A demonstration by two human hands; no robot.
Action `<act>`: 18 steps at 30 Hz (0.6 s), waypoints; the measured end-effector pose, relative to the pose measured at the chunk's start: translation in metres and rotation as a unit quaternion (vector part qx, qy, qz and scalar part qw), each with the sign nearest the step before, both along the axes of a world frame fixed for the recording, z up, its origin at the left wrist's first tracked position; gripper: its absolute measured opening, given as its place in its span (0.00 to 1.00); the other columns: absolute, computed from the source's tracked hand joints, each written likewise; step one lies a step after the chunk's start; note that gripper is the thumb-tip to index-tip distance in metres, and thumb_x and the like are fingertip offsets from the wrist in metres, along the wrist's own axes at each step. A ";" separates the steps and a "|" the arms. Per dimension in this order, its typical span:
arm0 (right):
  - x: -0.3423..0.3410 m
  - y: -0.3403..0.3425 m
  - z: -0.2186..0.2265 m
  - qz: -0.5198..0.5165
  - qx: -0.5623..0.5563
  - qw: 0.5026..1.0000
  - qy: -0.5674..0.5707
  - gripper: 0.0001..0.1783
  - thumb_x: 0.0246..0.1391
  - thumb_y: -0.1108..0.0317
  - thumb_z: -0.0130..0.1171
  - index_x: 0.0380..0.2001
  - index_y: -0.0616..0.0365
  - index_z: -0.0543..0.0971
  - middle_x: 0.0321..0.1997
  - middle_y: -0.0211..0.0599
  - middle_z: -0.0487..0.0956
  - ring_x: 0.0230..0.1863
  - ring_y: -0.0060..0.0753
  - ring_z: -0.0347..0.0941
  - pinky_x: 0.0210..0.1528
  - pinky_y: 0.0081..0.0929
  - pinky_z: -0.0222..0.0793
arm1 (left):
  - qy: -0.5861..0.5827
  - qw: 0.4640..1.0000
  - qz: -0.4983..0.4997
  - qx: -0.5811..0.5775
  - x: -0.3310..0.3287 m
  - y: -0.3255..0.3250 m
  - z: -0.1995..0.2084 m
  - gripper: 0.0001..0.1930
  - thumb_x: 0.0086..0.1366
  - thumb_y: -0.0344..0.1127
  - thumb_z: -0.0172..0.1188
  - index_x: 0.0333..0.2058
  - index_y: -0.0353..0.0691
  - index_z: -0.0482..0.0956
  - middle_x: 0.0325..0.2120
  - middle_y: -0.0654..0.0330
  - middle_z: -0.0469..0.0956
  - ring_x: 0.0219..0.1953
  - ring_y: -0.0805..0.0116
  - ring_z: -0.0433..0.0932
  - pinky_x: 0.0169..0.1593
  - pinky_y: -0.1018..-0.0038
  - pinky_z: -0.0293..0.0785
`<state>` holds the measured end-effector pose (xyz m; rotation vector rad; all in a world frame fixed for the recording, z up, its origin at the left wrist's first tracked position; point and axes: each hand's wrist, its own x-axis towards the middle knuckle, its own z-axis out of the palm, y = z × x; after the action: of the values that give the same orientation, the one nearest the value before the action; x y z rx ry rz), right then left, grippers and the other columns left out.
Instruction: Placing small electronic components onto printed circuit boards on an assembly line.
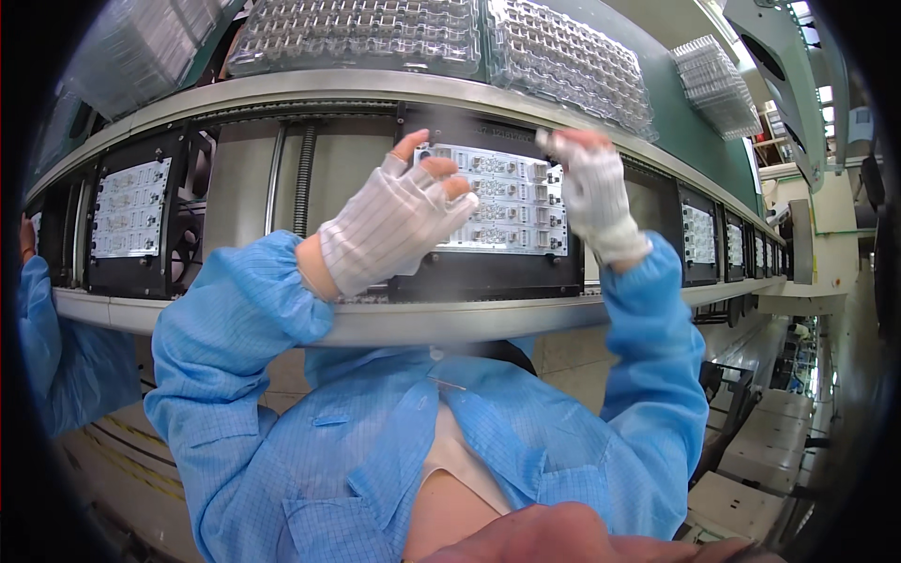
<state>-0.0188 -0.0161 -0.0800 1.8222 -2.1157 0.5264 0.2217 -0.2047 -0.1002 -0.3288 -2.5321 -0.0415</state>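
A white circuit board panel [511, 214] with rows of small metal and clear parts lies in a black carrier [507, 278] on the conveyor in front of me. My left hand [399, 220], in a white glove with some fingertips bare, hovers over the panel's left side. Its fingers are bent and apart, and nothing shows between them. By the panel's right edge is my right hand [598, 192], gloved likewise and raised toward the carrier's far right corner. Motion smears its fingertips, so whether they pinch anything is unclear.
Clear plastic trays [361, 38] of small parts line the green bench behind the conveyor, with another set of trays [568, 66] beside them. More carriers with panels [131, 211] sit left and right along the conveyor rail [450, 324]. A co-worker's blue sleeve [56, 328] shows at far left.
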 end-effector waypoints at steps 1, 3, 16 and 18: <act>-0.014 -0.019 -0.002 -0.022 -0.033 0.997 0.063 0.28 0.48 0.77 0.58 0.56 0.48 0.79 0.51 0.38 0.80 0.56 0.46 0.73 0.63 0.40 0.65 | 0.005 1.000 -0.012 0.006 -0.002 -0.006 0.000 0.18 0.51 0.29 0.64 0.44 0.45 0.79 0.42 0.61 0.77 0.52 0.62 0.76 0.68 0.45 0.60; -0.034 -0.056 -0.008 -0.031 -0.041 0.992 0.117 0.31 0.48 0.78 0.57 0.59 0.47 0.77 0.53 0.38 0.79 0.57 0.46 0.72 0.64 0.41 0.65 | 0.033 0.999 -0.004 0.020 -0.007 -0.013 -0.003 0.18 0.51 0.28 0.64 0.43 0.45 0.80 0.42 0.63 0.77 0.51 0.63 0.76 0.69 0.47 0.60; -0.027 -0.072 -0.025 0.026 -0.043 0.989 0.142 0.37 0.49 0.83 0.56 0.64 0.45 0.72 0.57 0.34 0.74 0.61 0.42 0.69 0.65 0.42 0.65 | 0.032 0.999 0.028 0.015 -0.009 -0.037 0.004 0.18 0.50 0.26 0.64 0.42 0.45 0.81 0.41 0.64 0.75 0.51 0.64 0.76 0.69 0.51 0.64; -0.023 -0.063 -0.030 0.078 -0.053 0.979 0.183 0.35 0.49 0.82 0.57 0.63 0.46 0.74 0.57 0.33 0.75 0.56 0.40 0.71 0.60 0.42 0.69 | 0.022 0.999 0.032 0.014 -0.009 -0.035 0.003 0.18 0.50 0.24 0.63 0.43 0.45 0.80 0.40 0.64 0.76 0.51 0.63 0.76 0.69 0.52 0.64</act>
<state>-0.0418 -0.0795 -0.1104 1.8673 -1.6817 0.3022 0.2127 -0.2397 -0.0971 -0.2351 -2.4932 -0.0456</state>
